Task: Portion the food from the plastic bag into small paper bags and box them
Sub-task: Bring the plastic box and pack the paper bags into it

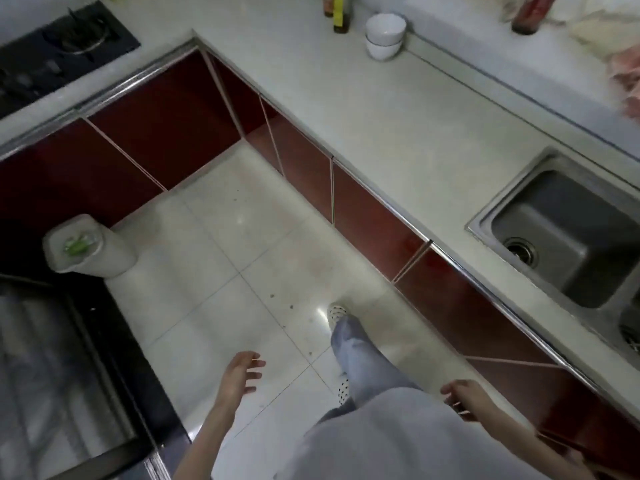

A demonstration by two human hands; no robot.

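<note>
My left hand (pixel 240 372) hangs over the tiled floor at the lower middle, fingers spread, holding nothing. My right hand (pixel 465 398) is low at the right, beside the red cabinet fronts, fingers loosely curled and empty. A plastic bag with pinkish contents (pixel 627 84) lies at the far right edge of the counter, blurred and partly cut off. I see no paper bags or box. The whole view is blurred by motion.
An L-shaped pale counter (pixel 398 109) carries two stacked white bowls (pixel 384 34), bottles (pixel 341 12) and a steel sink (pixel 568 233). A gas hob (pixel 62 46) sits top left. A white bin (pixel 86 247) stands on the floor; a dark glass door (pixel 62 375) is at the left.
</note>
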